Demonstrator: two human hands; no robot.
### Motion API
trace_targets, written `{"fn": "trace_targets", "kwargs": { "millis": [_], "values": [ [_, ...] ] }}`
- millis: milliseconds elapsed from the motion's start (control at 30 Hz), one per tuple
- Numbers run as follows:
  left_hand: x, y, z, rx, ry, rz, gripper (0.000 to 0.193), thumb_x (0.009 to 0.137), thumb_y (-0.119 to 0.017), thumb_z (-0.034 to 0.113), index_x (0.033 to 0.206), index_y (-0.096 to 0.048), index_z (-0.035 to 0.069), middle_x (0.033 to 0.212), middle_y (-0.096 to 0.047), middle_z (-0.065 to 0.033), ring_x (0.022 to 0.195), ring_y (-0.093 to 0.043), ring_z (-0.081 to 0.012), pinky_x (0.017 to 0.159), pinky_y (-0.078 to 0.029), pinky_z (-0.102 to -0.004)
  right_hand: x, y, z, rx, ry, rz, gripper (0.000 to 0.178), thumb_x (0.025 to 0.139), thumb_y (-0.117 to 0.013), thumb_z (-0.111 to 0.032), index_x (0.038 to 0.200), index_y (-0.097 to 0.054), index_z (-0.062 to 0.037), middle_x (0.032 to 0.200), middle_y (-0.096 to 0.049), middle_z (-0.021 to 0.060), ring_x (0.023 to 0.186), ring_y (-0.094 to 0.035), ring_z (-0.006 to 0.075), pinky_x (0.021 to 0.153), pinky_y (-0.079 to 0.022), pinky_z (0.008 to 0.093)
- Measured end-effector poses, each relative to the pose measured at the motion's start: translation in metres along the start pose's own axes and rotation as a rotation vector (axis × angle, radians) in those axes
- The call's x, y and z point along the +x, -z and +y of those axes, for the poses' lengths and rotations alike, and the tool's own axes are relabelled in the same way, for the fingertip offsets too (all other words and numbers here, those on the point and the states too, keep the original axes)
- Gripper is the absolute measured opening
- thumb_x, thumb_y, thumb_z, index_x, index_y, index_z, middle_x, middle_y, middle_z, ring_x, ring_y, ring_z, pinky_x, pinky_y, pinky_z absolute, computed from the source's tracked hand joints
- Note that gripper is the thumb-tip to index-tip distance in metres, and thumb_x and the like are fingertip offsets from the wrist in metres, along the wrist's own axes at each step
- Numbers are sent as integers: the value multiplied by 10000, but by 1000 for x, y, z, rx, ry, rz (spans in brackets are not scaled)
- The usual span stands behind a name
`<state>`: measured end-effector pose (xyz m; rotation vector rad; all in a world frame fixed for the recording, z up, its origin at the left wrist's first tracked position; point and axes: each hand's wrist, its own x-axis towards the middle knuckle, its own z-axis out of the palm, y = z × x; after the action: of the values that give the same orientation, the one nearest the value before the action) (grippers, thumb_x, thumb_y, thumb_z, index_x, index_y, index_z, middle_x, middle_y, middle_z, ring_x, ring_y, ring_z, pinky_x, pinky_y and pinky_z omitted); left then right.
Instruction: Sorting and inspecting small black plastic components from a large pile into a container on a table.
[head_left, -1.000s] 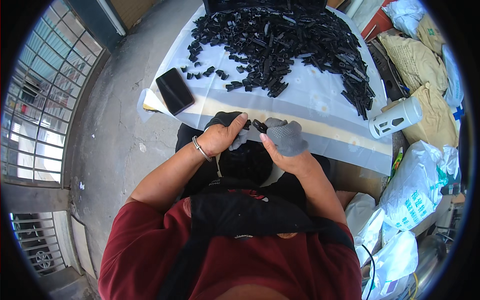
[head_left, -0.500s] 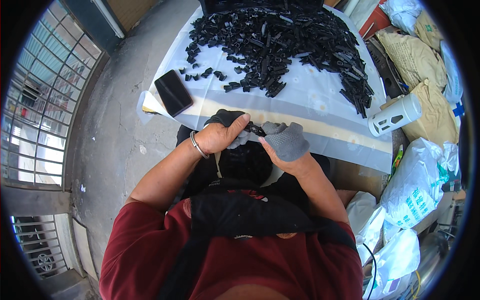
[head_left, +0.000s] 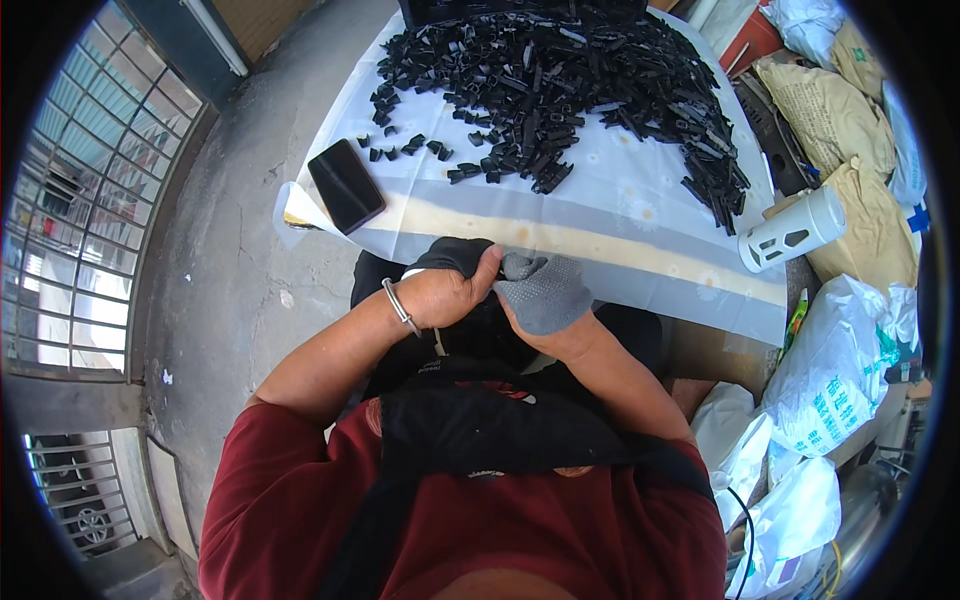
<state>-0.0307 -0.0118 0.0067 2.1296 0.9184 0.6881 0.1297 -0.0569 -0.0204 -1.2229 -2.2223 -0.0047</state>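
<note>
Both hands meet at the near edge of the table, in gloves that leave the thumbs bare. My left hand (head_left: pixel 455 285), in a dark glove, is closed with its thumb pressed against the fingers. My right hand (head_left: pixel 543 295), in a grey dotted glove, is closed right against it. Between them they grip a small black plastic part, now almost wholly covered by the fingers. Beyond the hands, many loose black plastic pieces (head_left: pixel 545 110) are heaped over the table, some of them clip-shaped, others long and narrow.
A smartphone (head_left: pixel 346 186) lies at the table's left corner, on the pale flowered tablecloth (head_left: pixel 620 210). At the right edge is a white cylinder (head_left: pixel 792 230) with cut-outs. Brown sacks (head_left: pixel 830 120) and white plastic bags (head_left: pixel 825 375) crowd the right side. Barred windows (head_left: pixel 95 190) stand at left.
My right hand has moved left and slightly down, closing up against the left hand. The black plastic part that showed between them is now mostly hidden.
</note>
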Motion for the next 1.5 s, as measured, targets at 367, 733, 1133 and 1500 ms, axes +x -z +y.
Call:
{"fn": "trace_targets", "kwargs": {
  "millis": [367,733,1133,1500],
  "values": [
    [66,16,-89,743,32,290,176,770,-506,172,870,-601,63,860,-598,-136,777,-591,-289,674,-477,-371,47,3,85,-197,-506,-206,306,839,-478,-321,962,-578,-59,902,-599,154,857,-554,337,766,-434,429],
    [56,14,-87,671,-29,228,217,750,-527,113,958,-581,82,877,-601,-154,777,-589,-313,705,-472,-378,21,30,74,-415,-482,-183,181,774,-546,-226,801,-581,-50,790,-581,140,775,-572,295,661,-460,422],
    [20,0,-53,-896,643,235,284,748,-653,213,858,-618,-47,796,-623,-99,673,-576,-174,615,-450,-277,11,-1,34,-5,-188,209,179,768,-589,-168,878,-584,-26,762,-581,137,675,-555,294,615,-414,405],
    [0,-18,-15,-461,427,-13,393,914,-387,383,993,-589,56,741,-556,-27,682,-495,-96,624,-429,-243,13,-1,9,110,-184,116,178,737,-629,-218,805,-579,-62,686,-570,87,602,-543,264,558,-412,380]
  ]
}}
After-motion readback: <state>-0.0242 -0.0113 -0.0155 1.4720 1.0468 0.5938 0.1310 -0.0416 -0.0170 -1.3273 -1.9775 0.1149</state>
